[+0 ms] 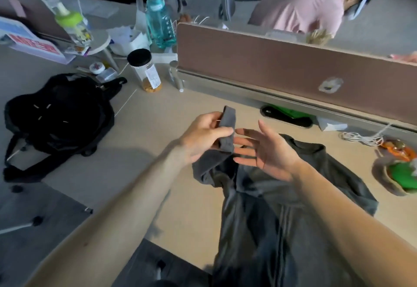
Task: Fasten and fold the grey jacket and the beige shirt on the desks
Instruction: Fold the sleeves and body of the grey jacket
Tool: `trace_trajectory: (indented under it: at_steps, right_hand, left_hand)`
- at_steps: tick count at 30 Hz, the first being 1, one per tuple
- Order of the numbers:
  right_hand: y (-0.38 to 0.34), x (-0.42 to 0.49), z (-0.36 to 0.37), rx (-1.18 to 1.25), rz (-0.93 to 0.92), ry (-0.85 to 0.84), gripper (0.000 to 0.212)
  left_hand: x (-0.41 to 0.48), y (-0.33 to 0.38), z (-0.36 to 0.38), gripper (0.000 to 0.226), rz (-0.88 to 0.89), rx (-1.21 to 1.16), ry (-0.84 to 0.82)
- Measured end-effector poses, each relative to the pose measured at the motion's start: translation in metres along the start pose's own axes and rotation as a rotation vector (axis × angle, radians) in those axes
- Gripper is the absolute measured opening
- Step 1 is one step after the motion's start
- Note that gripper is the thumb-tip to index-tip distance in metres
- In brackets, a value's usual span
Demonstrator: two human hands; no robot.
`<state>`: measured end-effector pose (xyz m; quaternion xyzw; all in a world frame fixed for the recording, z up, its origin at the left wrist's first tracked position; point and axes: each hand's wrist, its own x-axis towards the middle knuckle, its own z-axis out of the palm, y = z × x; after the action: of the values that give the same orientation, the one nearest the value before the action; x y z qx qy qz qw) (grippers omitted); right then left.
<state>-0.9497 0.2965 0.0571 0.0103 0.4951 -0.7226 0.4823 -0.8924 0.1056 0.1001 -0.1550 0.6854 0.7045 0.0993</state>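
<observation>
The left hand point(203, 135) sits at the centre of the frame, its forearm rising on a diagonal from the lower left corner. Its thumb and curled fingers pinch the grey cuff point(228, 126) of a sleeve, which is raised above the desk and stands nearly upright out of the grip.

Just to the right, the right hand point(268, 151) is spread and holds nothing. Its palm faces the cuff, its fingers are straight and fanned apart, and their tips reach close to the fabric. Whether they touch it cannot be told. Its forearm enters from the lower right corner.

The sleeve runs down from the left hand into the grey jacket point(270, 207), which lies rumpled on the pale wooden desk point(158, 111). It fills the lower centre of the frame, with its collar towards the upper right.

A black bag point(58, 120) lies on the desk at the left. Behind it, in the upper left, are a black-lidded jar point(146, 70) and a teal bottle point(159, 23). A brown partition point(270, 61) crosses the upper right.
</observation>
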Motion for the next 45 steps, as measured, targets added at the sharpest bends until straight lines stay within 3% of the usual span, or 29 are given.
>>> trace_trajectory:
  at_steps: [3, 8, 13, 16, 20, 24, 26, 29, 33, 36, 37, 38, 40, 41, 43, 45]
  right_hand:
    - [-0.015, -0.041, -0.020, 0.031, -0.089, -0.027, 0.057]
    - [-0.010, -0.085, -0.076, 0.042, -0.199, 0.327, 0.031]
    - [0.006, -0.106, -0.133, 0.077, -0.215, 0.532, 0.020]
    - [0.018, -0.115, -0.165, 0.033, -0.198, 0.625, 0.021]
    - [0.031, -0.129, -0.204, -0.003, -0.205, 0.706, 0.020]
    - [0.047, -0.143, -0.241, -0.005, -0.221, 0.718, 0.020]
    - [0.060, -0.145, -0.260, -0.071, -0.191, 0.815, 0.023]
    - [0.088, -0.144, -0.286, -0.207, -0.062, 0.979, 0.033]
    - [0.130, -0.140, -0.313, -0.507, 0.145, 1.052, 0.028]
    - [0.132, -0.141, -0.302, -0.709, 0.112, 1.097, 0.010]
    - [0.131, -0.142, -0.295, -0.765, 0.053, 1.158, 0.011]
    - [0.132, -0.144, -0.287, -0.841, -0.028, 1.195, 0.028]
    - [0.138, -0.148, -0.269, -1.093, -0.161, 1.120, 0.050]
    - [0.144, -0.148, -0.263, -1.263, -0.133, 1.016, 0.052]
    - [0.159, -0.149, -0.251, -1.495, 0.126, 0.815, 0.051]
    - [0.172, -0.152, -0.247, -1.497, 0.389, 0.749, 0.056]
  left_hand:
    - [0.005, 0.006, 0.072, 0.033, 0.051, 0.085, -0.159]
    - [0.015, -0.008, 0.137, 0.060, 0.092, 0.235, -0.412]
    - [0.043, -0.065, 0.142, 0.058, 0.216, 0.603, -0.157]
    - [0.052, -0.123, 0.126, 0.079, 0.105, 0.973, -0.159]
    - [0.048, -0.190, 0.108, 0.081, -0.010, 1.224, -0.079]
    - [0.042, -0.222, 0.098, 0.071, -0.086, 1.345, -0.119]
    - [0.040, -0.229, 0.096, 0.070, -0.099, 1.390, -0.119]
    - [0.038, -0.235, 0.092, 0.070, -0.110, 1.417, -0.115]
    - [0.035, -0.238, 0.091, 0.072, -0.159, 1.419, -0.129]
    - [0.033, -0.239, 0.090, 0.075, -0.141, 1.445, -0.138]
    - [0.032, -0.239, 0.090, 0.076, -0.121, 1.454, -0.134]
    - [0.029, -0.240, 0.090, 0.077, -0.102, 1.457, -0.127]
    - [0.023, -0.244, 0.089, 0.077, -0.062, 1.448, -0.123]
    - [0.019, -0.247, 0.087, 0.078, -0.048, 1.431, -0.127]
    - [0.013, -0.251, 0.081, 0.080, -0.035, 1.388, -0.135]
    - [0.009, -0.254, 0.073, 0.082, -0.023, 1.365, -0.146]
